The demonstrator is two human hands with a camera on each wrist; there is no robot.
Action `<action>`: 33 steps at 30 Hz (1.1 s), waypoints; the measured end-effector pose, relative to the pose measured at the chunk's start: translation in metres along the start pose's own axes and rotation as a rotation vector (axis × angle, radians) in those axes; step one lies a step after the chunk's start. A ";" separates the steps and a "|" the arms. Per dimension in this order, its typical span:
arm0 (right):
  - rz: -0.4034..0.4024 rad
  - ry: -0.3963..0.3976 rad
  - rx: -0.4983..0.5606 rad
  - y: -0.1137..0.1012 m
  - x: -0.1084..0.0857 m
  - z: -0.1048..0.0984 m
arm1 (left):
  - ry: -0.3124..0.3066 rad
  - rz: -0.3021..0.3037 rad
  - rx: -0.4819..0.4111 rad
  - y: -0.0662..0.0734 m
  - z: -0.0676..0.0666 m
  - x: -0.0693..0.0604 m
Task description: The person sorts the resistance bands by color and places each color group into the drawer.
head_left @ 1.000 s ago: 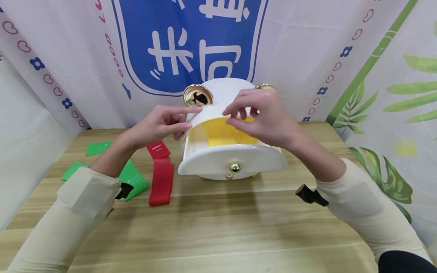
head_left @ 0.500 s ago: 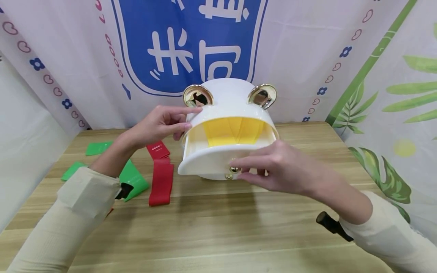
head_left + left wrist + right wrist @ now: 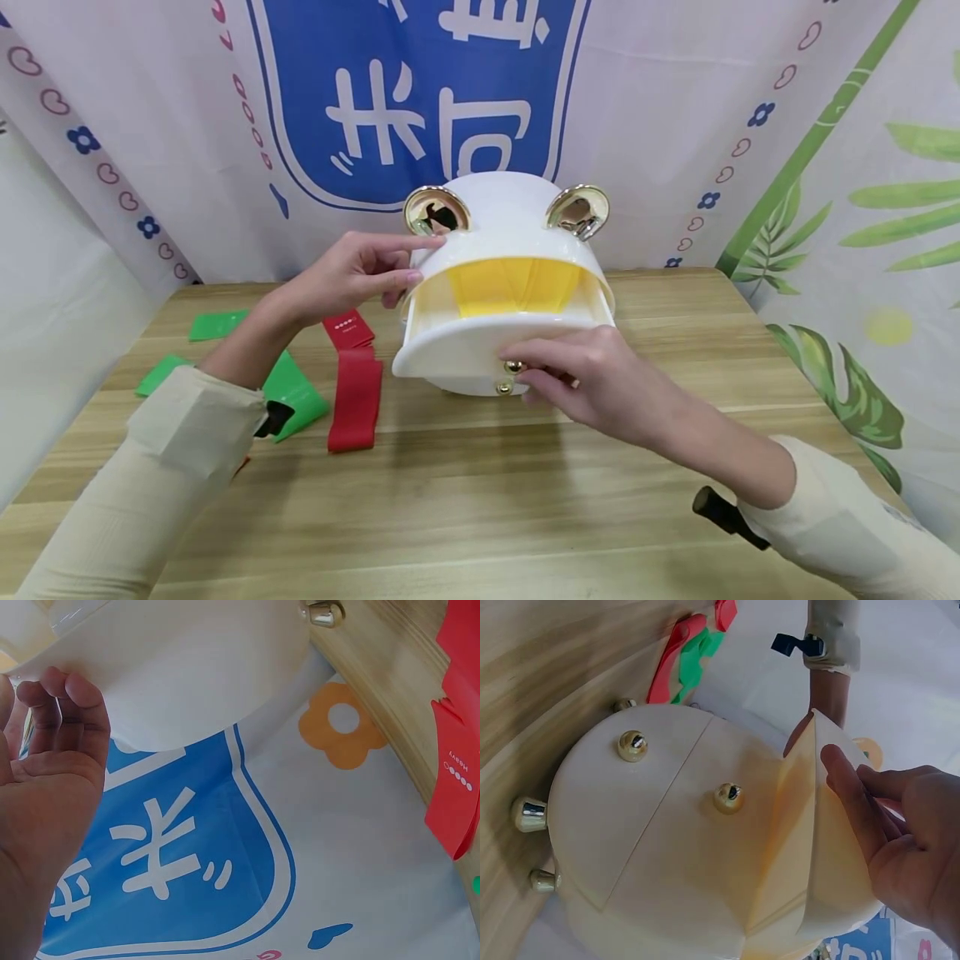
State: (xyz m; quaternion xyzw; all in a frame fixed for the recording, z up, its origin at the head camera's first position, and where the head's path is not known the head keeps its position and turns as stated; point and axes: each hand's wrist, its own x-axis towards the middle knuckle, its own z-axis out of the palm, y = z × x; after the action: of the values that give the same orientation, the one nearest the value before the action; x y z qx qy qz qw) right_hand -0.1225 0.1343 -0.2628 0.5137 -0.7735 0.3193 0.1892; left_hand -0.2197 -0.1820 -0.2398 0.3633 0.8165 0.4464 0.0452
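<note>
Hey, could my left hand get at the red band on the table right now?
Probably yes: the red band lies just below your left hand in the head view and nothing appears to cover it, though the fingers would have to leave the white container.

The red band [image 3: 454, 784] is marked "Heavy", and the blue backdrop panel [image 3: 424, 71] bears large white Chinese characters.

White box [image 3: 502, 204]: smooth, glossy, plastic-looking
Round knobs [image 3: 728, 798]: polished gold, metallic
Eye-shaped fittings [image 3: 579, 208]: mirror-bright gold
Feet [image 3: 531, 815]: shiny, metallic
Yellow sheet [image 3: 517, 285]: thin, smooth
Red band [image 3: 355, 400]: smooth, rubbery-looking
Tabletop [image 3: 480, 508]: wood-grained, low sheen
Backdrop [image 3: 637, 108]: printed cloth, lightly creased
Sleeves [image 3: 150, 475]: matt cloth
</note>
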 end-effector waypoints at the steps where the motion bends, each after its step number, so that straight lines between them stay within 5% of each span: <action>1: 0.007 0.002 0.021 0.002 0.001 0.000 | 0.000 -0.003 -0.001 0.000 0.000 0.000; 13: 0.130 -0.010 0.182 0.020 0.018 0.000 | 0.000 -0.003 -0.011 0.000 0.000 -0.001; 33: 0.236 -0.030 0.245 0.045 0.030 -0.003 | -0.007 0.001 -0.019 -0.001 -0.001 0.000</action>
State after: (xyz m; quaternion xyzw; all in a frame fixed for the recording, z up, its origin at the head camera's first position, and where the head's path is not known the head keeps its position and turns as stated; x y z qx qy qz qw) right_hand -0.1759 0.1283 -0.2549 0.4433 -0.7865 0.4235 0.0751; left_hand -0.2203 -0.1832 -0.2402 0.3649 0.8118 0.4529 0.0513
